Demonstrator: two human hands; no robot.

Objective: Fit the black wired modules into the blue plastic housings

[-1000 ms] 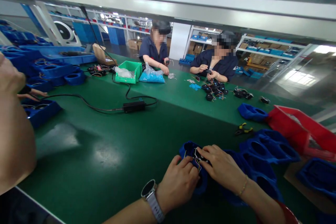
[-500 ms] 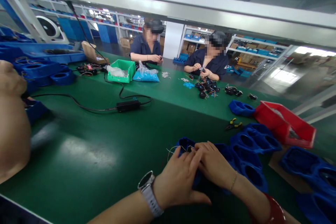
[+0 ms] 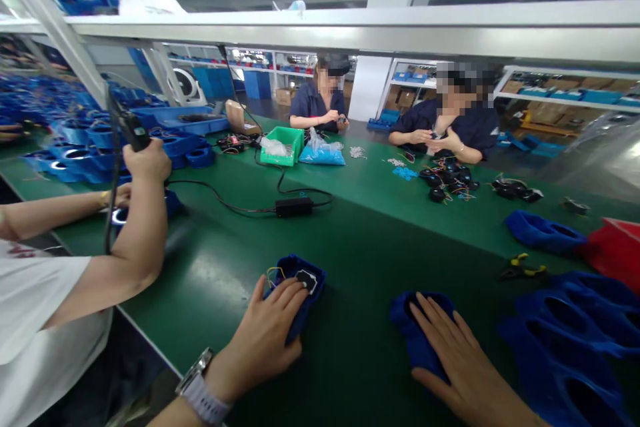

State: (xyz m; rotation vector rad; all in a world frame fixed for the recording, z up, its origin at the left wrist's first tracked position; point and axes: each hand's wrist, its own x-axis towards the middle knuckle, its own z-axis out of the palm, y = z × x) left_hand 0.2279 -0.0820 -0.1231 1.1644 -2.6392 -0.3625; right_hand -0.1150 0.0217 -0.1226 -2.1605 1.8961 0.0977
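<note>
Below the centre lies a blue plastic housing (image 3: pixel 299 327) with a black part on a white-edged plate (image 3: pixel 306 280) and thin yellow and white wires (image 3: pixel 273 275) at its open end. My left hand (image 3: pixel 267 330), with a watch on the wrist, holds this housing, its fingers over the plate and its thumb along the near side. Farther right, my right hand (image 3: pixel 450 347) grips a second blue housing (image 3: pixel 417 340), fingers laid across its open top and thumb at its near end. The palms hide parts of both housings.
More blue housings (image 3: pixel 565 313) lie at right, near yellow-handled pliers (image 3: pixel 523 268) and a red bin (image 3: pixel 615 250). A black power adapter (image 3: pixel 293 207) with cable crosses mid-table. A co-worker's arm (image 3: pixel 145 227) holds a tool at left. Two people sit opposite, behind a green bin (image 3: pixel 283 147).
My hands have come apart. The left has shifted left with the wired housing; the right has drawn a second housing leftwards from the group. My view has swung left, showing more of the co-worker.
</note>
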